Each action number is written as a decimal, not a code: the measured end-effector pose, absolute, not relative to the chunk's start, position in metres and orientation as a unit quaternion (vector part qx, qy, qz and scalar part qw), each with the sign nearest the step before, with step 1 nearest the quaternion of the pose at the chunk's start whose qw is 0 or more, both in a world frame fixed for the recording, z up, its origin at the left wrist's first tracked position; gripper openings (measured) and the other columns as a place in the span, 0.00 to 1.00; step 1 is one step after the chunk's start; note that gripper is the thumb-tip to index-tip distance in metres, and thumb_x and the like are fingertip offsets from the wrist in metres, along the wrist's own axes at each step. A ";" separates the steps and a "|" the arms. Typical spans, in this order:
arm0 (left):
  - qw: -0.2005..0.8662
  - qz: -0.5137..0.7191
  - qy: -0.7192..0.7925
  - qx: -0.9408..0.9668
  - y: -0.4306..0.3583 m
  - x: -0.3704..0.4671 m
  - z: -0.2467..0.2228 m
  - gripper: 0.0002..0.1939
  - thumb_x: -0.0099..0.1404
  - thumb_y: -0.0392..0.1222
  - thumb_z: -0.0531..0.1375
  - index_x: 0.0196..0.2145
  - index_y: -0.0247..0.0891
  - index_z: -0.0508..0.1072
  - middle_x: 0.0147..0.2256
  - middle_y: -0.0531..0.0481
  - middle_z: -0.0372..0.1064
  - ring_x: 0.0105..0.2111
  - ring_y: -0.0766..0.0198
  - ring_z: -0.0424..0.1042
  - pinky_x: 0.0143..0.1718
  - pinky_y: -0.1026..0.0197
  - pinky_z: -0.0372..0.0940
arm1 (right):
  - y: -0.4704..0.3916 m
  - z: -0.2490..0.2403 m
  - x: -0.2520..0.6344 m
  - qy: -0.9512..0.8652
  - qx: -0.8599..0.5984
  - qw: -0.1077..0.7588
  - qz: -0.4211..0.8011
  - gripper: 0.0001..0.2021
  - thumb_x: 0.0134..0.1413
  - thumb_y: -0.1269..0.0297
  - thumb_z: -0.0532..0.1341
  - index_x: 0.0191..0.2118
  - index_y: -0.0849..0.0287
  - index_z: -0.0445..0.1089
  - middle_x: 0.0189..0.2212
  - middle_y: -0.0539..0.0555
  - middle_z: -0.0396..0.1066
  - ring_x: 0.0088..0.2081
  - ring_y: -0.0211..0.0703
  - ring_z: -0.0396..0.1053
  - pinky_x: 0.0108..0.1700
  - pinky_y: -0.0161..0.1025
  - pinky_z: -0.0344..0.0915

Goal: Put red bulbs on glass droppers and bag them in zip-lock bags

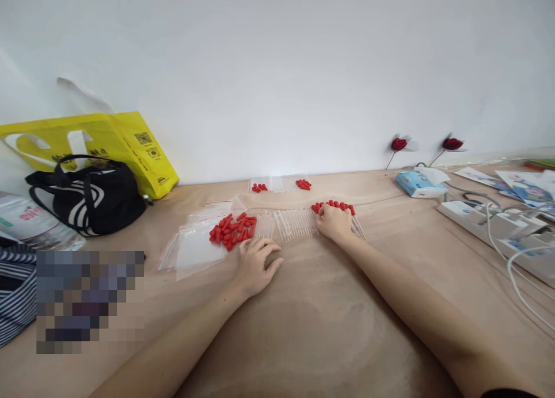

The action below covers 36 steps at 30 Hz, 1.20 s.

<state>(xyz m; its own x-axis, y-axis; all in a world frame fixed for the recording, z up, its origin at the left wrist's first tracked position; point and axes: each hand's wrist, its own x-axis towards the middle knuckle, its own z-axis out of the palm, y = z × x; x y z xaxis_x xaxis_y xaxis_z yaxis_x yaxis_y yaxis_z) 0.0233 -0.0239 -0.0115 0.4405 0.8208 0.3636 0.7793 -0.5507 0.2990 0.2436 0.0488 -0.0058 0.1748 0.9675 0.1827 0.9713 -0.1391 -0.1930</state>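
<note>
My left hand (256,268) lies on the table with its fingers apart, just below a row of thin clear tubes (264,227) and a pile of small red bulb-shaped caps (232,230). That pile sits partly on clear zip bags (200,250). Further right, my right hand (335,223) is closed at a line of red caps (342,205), which sit at the upper ends of more tubes (358,227). What its fingertips pinch is hidden. Between the hands lies another row of bare clear tubes (297,223).
Near the wall, a clear bag (276,183) lies between small red groups. At left stand a yellow bag (150,161) and a black bag (117,195). At right are a tissue pack (418,184), a power strip (468,216) with cables, and printed cards (526,187).
</note>
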 end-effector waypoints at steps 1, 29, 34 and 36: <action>0.038 0.240 0.477 0.845 -0.024 0.024 -0.012 0.06 0.58 0.41 0.56 0.35 0.44 0.69 0.39 0.53 0.68 0.42 0.60 0.64 0.47 0.50 0.45 | 0.049 -0.005 0.242 -0.644 -0.754 0.131 0.000 0.12 0.51 0.64 0.49 0.32 0.59 0.69 0.30 0.56 0.71 0.37 0.48 0.67 0.41 0.45 0.49; -0.049 0.175 0.728 0.661 0.066 -0.022 0.015 0.10 0.55 0.46 0.55 0.24 0.40 0.73 0.41 0.42 0.66 0.45 0.45 0.58 0.43 0.42 0.50 | 0.023 -0.002 0.243 -0.693 -0.695 0.190 -0.034 0.11 0.49 0.63 0.50 0.28 0.60 0.67 0.27 0.55 0.71 0.31 0.44 0.66 0.40 0.43 0.46; -0.073 0.230 0.693 0.680 0.049 -0.013 0.026 0.10 0.59 0.44 0.52 0.29 0.39 0.72 0.41 0.44 0.67 0.46 0.51 0.59 0.46 0.46 0.49 | -0.005 -0.008 0.251 -0.738 -0.629 0.240 -0.047 0.10 0.50 0.62 0.51 0.26 0.60 0.64 0.25 0.53 0.70 0.32 0.42 0.65 0.39 0.40 0.46; -0.078 0.264 0.629 0.727 0.031 -0.003 0.028 0.09 0.59 0.44 0.53 0.28 0.39 0.71 0.39 0.46 0.68 0.45 0.53 0.61 0.46 0.48 0.49 | -0.014 -0.009 0.254 -0.778 -0.575 0.250 -0.030 0.09 0.51 0.62 0.51 0.26 0.60 0.63 0.26 0.53 0.69 0.32 0.41 0.65 0.37 0.39 0.47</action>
